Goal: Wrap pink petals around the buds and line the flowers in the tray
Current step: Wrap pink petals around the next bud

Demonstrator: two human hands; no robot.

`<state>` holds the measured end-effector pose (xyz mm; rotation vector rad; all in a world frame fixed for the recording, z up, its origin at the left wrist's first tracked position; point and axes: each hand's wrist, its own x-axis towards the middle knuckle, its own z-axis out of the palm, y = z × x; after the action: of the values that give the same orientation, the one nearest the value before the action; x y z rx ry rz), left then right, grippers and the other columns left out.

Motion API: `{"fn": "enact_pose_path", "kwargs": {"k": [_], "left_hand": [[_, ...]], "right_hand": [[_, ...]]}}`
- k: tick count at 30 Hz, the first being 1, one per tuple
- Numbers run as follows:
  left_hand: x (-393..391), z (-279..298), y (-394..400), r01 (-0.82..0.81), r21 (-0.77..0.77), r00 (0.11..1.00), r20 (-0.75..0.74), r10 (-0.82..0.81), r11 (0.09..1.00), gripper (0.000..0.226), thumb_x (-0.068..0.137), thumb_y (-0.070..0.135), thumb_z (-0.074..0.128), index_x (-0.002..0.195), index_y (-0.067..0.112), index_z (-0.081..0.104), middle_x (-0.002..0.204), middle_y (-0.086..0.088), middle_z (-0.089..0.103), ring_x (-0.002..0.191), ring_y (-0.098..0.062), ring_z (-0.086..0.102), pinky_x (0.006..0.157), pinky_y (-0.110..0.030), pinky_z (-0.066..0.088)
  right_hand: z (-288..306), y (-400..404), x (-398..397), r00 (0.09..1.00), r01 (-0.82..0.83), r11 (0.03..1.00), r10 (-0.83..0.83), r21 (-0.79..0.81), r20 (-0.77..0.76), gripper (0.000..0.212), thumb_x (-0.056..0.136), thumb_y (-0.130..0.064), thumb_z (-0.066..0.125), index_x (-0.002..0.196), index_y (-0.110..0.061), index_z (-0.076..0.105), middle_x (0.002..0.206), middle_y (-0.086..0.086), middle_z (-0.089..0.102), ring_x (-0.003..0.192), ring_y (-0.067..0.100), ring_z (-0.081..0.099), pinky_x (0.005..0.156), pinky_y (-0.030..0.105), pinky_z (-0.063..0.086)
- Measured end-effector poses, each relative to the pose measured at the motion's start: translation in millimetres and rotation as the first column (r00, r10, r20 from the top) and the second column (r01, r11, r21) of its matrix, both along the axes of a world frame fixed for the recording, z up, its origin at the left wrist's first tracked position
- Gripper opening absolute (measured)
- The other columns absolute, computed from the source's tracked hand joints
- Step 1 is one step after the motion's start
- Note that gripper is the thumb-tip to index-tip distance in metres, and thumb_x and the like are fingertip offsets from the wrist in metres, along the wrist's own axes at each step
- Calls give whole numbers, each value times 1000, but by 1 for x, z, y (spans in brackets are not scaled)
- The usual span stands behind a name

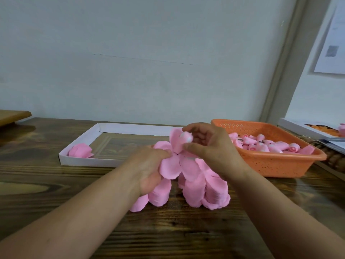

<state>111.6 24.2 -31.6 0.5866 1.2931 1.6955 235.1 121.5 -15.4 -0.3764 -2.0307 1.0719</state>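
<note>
Pink petals (179, 171) half hiding a bud (185, 137), both in left hand (149, 169) and right hand (209, 146) pinching grip.

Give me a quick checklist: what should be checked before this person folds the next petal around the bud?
1. Bud held: ok, the right hand pinches it with a petal against it.
2. Petal stack secured: ok, the left hand grips the pink petal pile.
3. Petal seated fully round the bud: cannot tell, fingers hide it.
4. Room in the white tray: ok, one finished flower at its left end.
5. More buds in the orange basket: ok.
</note>
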Motion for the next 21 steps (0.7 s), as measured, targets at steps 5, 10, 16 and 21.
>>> {"fn": "enact_pose_path", "kwargs": {"k": [5,10,16,21], "left_hand": [[5,-3,3,2,-24,996,89,0,1000,15,96,-2,48,109,0,56,106,-22,65,92,-29,63,81,-39,50],[7,-3,6,-26,-12,995,96,27,1000,20,96,-3,47,114,0,53,103,-21,63,88,-30,61,81,-42,49],[11,-2,5,-37,-28,994,103,40,999,12,95,-5,47,91,4,53,86,-17,59,74,-26,58,62,-36,47],[9,-5,6,-35,-25,994,98,38,999,12,96,-4,46,94,3,55,94,-20,61,80,-28,60,66,-36,49]], "right_hand": [[4,3,9,1000,-14,996,14,87,-1,24,90,-6,58,102,-28,59,99,-7,63,83,19,65,76,30,52],[9,14,18,931,34,885,-196,464,306,41,81,-14,66,117,-32,55,93,-19,53,77,-7,52,74,14,37],[9,17,21,897,-8,821,-247,571,367,27,81,-9,61,104,-22,69,96,-19,56,92,-3,54,103,14,20],[13,12,22,902,-14,824,-234,567,362,31,82,-7,57,107,-19,68,97,-19,55,91,-4,52,100,14,29]]}}
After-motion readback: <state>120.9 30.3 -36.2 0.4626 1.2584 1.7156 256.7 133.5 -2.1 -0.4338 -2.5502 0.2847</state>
